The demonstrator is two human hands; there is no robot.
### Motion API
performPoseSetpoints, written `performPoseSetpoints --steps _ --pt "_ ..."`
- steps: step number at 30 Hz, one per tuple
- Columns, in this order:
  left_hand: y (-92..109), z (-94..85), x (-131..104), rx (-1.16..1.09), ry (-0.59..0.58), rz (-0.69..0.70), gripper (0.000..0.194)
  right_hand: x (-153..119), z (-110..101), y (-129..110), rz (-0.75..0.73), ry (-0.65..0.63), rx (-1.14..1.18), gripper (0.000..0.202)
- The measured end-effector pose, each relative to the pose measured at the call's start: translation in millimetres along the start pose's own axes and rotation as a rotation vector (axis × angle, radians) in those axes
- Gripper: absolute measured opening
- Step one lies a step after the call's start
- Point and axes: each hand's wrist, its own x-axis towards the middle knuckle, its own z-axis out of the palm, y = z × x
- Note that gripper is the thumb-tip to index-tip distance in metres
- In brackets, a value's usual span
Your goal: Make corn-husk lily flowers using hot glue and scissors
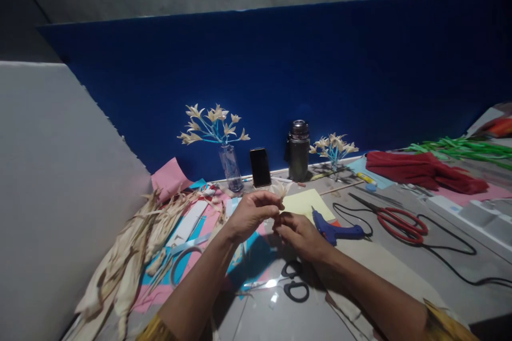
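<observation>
My left hand is pinched at the base of a pale corn husk flower, whose petals rise above the fingertips. Just below it, my right hand has its fingers pressed together at the flower's lower end; the fingers hide the stem. Under the hands lie sheets of blue paper and pink paper. A blue glue gun rests right of my right hand, partly on a pale yellow sheet. Black-handled scissors lie below the wrists on the table.
Dried corn husks are heaped on the left beside a tape roll. Behind stand two vases of husk flowers, a phone and a flask. Red-handled scissors, a cable, red cloth and power strip lie right.
</observation>
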Motion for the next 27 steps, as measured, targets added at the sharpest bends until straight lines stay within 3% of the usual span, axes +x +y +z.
performPoseSetpoints --steps 6,10,13,16,27 --pt "0.1 2.6 -1.3 0.198 -0.018 0.080 0.022 0.5 -6.1 7.4 -0.141 0.099 -0.200 0.015" --pt "4.3 12.7 -6.0 0.386 0.000 0.242 0.020 1.6 -9.6 16.1 -0.262 0.231 -0.491 0.018" --pt "8.4 19.9 -11.3 0.488 -0.019 0.343 0.018 3.4 -10.2 24.0 -0.283 0.243 -0.618 0.017" --pt "11.5 23.1 -14.8 0.577 -0.064 0.399 0.016 4.9 -10.5 28.9 -0.296 0.244 -0.677 0.010" --pt "10.8 20.1 -14.2 0.654 -0.063 0.425 0.014 4.0 -13.9 23.0 -0.267 0.246 -0.707 0.018"
